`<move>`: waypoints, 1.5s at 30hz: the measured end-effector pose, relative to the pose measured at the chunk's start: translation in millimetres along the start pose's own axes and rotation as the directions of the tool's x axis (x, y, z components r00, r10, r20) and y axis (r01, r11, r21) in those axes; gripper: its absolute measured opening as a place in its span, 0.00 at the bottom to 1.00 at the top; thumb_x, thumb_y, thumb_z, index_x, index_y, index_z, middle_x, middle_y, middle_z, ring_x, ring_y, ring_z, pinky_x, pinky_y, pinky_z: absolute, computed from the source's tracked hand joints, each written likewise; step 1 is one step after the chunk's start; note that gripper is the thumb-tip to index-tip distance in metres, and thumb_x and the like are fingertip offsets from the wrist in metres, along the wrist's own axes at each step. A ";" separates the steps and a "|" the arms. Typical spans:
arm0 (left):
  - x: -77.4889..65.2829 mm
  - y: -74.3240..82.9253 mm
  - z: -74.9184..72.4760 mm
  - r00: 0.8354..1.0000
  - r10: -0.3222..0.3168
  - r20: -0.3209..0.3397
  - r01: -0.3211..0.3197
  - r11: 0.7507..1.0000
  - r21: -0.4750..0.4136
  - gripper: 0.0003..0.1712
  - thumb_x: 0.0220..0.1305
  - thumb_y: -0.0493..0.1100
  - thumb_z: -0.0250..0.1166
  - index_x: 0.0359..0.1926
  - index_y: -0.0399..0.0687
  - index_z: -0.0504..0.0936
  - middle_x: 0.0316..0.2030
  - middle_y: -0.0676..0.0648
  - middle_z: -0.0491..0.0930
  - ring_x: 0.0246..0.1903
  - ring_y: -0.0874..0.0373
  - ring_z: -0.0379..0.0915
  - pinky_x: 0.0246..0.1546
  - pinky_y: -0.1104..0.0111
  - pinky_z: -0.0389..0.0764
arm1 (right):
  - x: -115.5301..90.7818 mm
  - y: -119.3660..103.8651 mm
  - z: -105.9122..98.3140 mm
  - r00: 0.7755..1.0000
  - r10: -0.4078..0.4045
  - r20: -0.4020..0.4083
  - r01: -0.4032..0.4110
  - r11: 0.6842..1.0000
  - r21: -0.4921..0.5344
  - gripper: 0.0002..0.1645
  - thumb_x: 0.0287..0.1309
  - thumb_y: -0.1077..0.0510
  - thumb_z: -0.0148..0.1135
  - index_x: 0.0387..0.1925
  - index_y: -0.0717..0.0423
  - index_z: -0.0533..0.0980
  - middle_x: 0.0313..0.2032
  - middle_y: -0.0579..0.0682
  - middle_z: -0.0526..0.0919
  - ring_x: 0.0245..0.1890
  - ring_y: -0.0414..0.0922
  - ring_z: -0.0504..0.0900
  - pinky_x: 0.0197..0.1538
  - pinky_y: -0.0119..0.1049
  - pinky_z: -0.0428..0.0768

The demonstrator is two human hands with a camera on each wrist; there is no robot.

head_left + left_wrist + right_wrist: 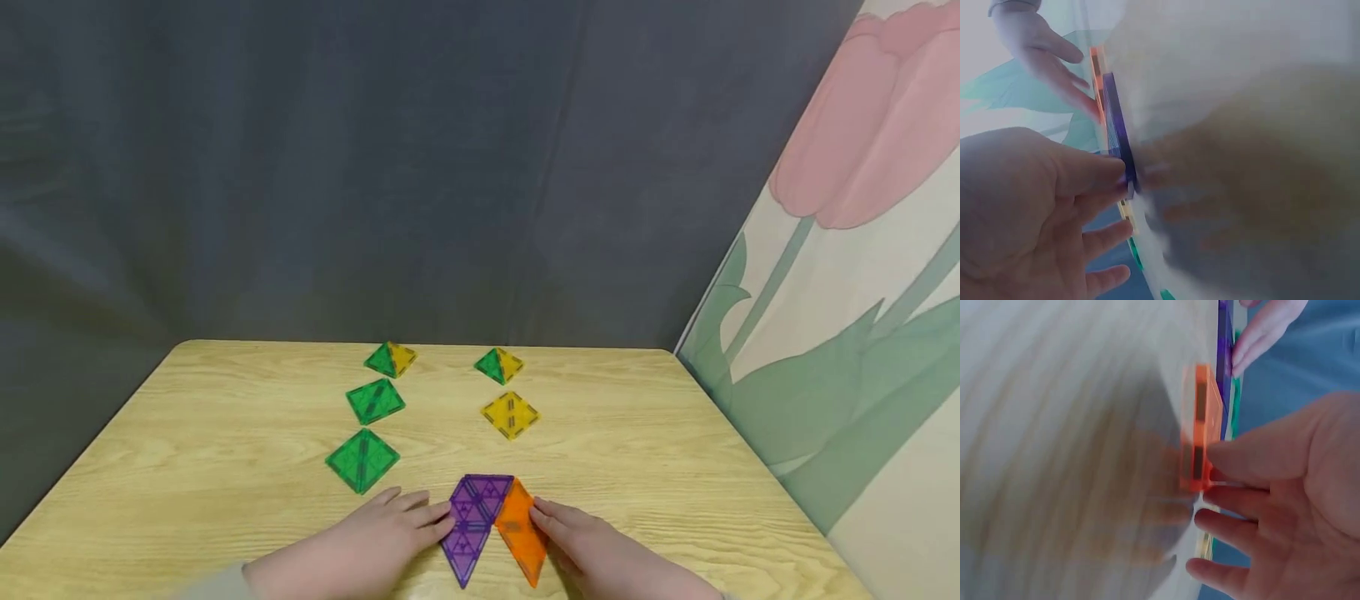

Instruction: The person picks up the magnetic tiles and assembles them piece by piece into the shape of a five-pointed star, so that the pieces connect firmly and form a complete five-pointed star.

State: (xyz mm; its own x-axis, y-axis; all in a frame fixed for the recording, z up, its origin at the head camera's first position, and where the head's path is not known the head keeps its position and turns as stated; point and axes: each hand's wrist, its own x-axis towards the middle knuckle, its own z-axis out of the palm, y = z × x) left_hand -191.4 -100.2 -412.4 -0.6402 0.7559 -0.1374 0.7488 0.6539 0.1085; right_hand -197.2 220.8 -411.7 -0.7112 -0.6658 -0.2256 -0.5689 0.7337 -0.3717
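Tabletop (187, 458); orange tiles (1212, 419) edgewise, wrist views only

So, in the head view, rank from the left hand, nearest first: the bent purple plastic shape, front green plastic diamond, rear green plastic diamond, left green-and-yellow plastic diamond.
1. Bent purple shape: right side, touched by the left hand.
2. Front green diamond: just beyond the hand.
3. Rear green diamond: behind that.
4. Left green-and-yellow diamond: farthest back.

In the head view, the left hand (384, 535) is at bottom centre-left, fingers extended toward the right; the right hand (588, 540), bottom centre-right, points its fingers left.
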 end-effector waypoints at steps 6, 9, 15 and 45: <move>-27.9 -6.5 13.9 0.996 -0.042 -0.074 0.036 0.996 -0.086 0.48 0.59 0.77 0.55 0.71 0.54 0.69 0.70 0.52 0.65 0.67 0.45 0.62 0.60 0.40 0.67 | 11.2 -15.3 6.4 0.996 -0.083 -0.032 0.081 0.996 -0.042 0.35 0.73 0.43 0.50 0.73 0.55 0.62 0.71 0.52 0.63 0.68 0.50 0.65 0.64 0.46 0.71; -36.8 -11.3 14.9 0.987 -0.120 -0.111 0.082 0.951 -0.299 0.34 0.71 0.60 0.56 0.72 0.51 0.68 0.71 0.48 0.63 0.68 0.42 0.59 0.61 0.38 0.64 | 8.4 -15.7 -0.8 0.999 -0.013 -0.032 0.017 0.991 0.135 0.34 0.75 0.48 0.50 0.75 0.53 0.58 0.72 0.51 0.61 0.70 0.52 0.62 0.66 0.52 0.67; -45.1 -20.0 4.3 0.934 -0.357 0.029 0.067 0.094 -0.993 0.29 0.76 0.39 0.50 0.67 0.18 0.59 0.64 0.25 0.66 0.63 0.32 0.63 0.60 0.46 0.70 | -1.7 4.7 -24.4 0.986 0.169 0.000 -0.103 0.597 0.796 0.33 0.73 0.61 0.50 0.70 0.77 0.54 0.63 0.71 0.69 0.61 0.63 0.72 0.61 0.56 0.72; -44.0 0.6 -0.6 0.908 -0.377 0.184 0.076 -0.284 -0.956 0.40 0.74 0.43 0.49 0.64 0.08 0.44 0.61 0.17 0.60 0.63 0.29 0.61 0.63 0.44 0.65 | 3.9 -3.0 -13.7 0.980 0.116 0.161 -0.178 0.165 0.970 0.34 0.71 0.62 0.49 0.66 0.83 0.54 0.59 0.69 0.74 0.58 0.58 0.76 0.61 0.48 0.74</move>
State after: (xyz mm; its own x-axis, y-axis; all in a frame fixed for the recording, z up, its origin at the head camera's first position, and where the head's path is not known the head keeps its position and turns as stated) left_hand -162.9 -133.1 -405.7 -0.8319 0.4333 -0.3467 -0.4251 -0.0961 0.9000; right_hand -203.9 217.9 -399.2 -0.6970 -0.5891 -0.4089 0.4335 0.1082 -0.8946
